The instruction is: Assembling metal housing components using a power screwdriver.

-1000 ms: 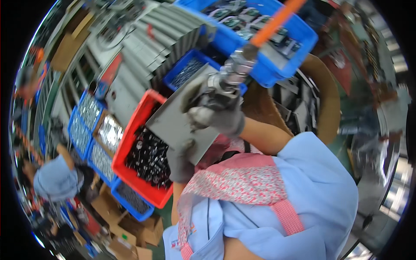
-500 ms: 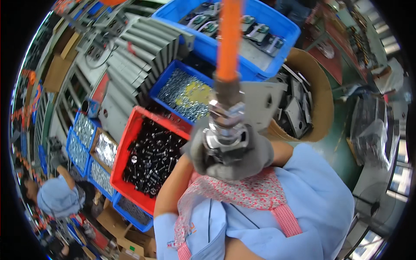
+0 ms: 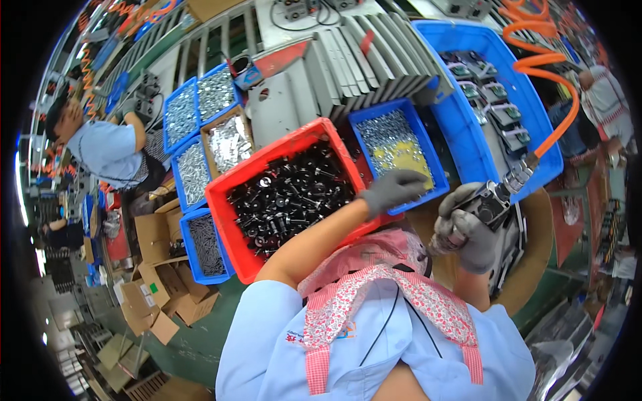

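My right hand [image 3: 469, 230], in a grey work glove, is wrapped around a dark metal air tool [image 3: 488, 206]. A silver coupling joins the tool to an orange coiled air hose [image 3: 568, 120]. My left hand [image 3: 396, 190], also gloved in grey, reaches over the near edge of a small blue bin [image 3: 433, 167]. Its fingers are stretched toward small silver screws [image 3: 386, 130] and a yellow patch in the bin; the fingertips are partly hidden. Left of that hand, a red bin [image 3: 221, 200] holds many black bolts [image 3: 287, 200].
Several blue trays [image 3: 175, 160] of metal fasteners stand at the left. Grey metal panels [image 3: 348, 63] are lined up behind the bins. A large blue crate [image 3: 451, 100] holds metal assemblies. A round cardboard drum [image 3: 538, 247] stands by my right arm. Another person [image 3: 107, 147] works at far left.
The air tool has dropped from upright before my chest to tilted at my right. My left hand has moved away from beside it to the small blue bin. The whole view has turned.
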Demonstrator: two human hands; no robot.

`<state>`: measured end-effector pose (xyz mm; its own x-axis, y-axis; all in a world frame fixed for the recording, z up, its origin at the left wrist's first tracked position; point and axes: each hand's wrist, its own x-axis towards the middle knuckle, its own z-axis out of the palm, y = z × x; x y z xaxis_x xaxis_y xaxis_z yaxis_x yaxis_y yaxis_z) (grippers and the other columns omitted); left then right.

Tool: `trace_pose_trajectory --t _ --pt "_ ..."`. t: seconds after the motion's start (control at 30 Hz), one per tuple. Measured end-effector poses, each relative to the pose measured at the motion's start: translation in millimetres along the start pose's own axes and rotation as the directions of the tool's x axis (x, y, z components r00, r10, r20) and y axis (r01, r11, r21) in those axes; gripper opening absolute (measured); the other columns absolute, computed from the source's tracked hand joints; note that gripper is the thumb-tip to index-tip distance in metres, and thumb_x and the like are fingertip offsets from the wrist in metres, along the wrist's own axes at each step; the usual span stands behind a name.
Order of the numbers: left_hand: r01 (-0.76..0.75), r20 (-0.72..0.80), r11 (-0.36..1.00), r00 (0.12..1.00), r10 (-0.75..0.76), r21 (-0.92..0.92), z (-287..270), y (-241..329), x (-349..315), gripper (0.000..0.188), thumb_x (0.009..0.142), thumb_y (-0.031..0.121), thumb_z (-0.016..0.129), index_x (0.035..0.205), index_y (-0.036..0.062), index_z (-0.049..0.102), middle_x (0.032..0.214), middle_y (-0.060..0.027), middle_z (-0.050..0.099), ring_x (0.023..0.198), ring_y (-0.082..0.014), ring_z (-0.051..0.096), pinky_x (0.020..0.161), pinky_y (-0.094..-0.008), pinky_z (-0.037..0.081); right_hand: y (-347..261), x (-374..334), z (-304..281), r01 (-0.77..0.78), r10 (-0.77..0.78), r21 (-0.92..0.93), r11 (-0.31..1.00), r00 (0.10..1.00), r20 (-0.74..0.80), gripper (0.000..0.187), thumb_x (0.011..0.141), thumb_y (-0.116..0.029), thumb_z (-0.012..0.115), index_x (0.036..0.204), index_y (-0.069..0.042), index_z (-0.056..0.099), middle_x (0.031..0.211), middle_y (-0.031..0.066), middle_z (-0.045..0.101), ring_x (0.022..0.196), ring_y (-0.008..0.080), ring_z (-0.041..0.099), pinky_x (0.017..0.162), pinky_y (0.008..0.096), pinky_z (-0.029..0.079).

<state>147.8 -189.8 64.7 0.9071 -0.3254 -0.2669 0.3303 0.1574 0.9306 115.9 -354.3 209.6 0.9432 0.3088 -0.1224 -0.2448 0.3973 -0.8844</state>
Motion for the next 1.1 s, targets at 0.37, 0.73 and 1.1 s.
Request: trace_pose_trajectory --t 0.37,0.73,1.1 --pt "0.532 -0.708 0.469 0.551 0.441 0.705 -247 5 -35 0.036 0.087 0.036 0.052 0.107 0.01 0.066 0.104 -0.0136 0.065 0.099 -0.0311 0.06 0.088 -0.0406 0.047 16 17 27 -0.201 0.192 -0.064 0.977 0.973 -0.127 0.025 0.078 0.002 0.054 0.1 -0.009 0.05 0.07 0.0062 0.052 0.045 0.0093 0.048 0.033 0.0236 0.036" --pt "0.803 -0.83 0.362 0.545 -0.123 0.473 -264 29 9 0.049 0.08 0.039 0.062 0.12 0.012 0.06 0.135 -0.0134 0.044 0.126 -0.0313 0.039 0.095 -0.0458 0.04 38 53 52 -0.093 0.066 -0.219 0.971 0.99 -0.127 0.022 0.074 0.001 0.052 0.095 0.0 0.05 0.073 0.014 0.057 0.043 0.0122 0.05 0.037 0.0219 0.039" --pt "0.522 -0.842 0.67 0.427 0.33 0.528 -280 15 11 0.026 0.077 0.015 0.059 0.101 0.0048 0.061 0.108 -0.0165 0.058 0.102 -0.0335 0.056 0.085 -0.0424 0.046 34 67 73 -0.161 0.143 -0.276 0.947 0.986 -0.084 0.025 0.071 0.001 0.052 0.095 -0.001 0.052 0.071 0.0124 0.058 0.046 0.0126 0.053 0.041 0.0222 0.041"
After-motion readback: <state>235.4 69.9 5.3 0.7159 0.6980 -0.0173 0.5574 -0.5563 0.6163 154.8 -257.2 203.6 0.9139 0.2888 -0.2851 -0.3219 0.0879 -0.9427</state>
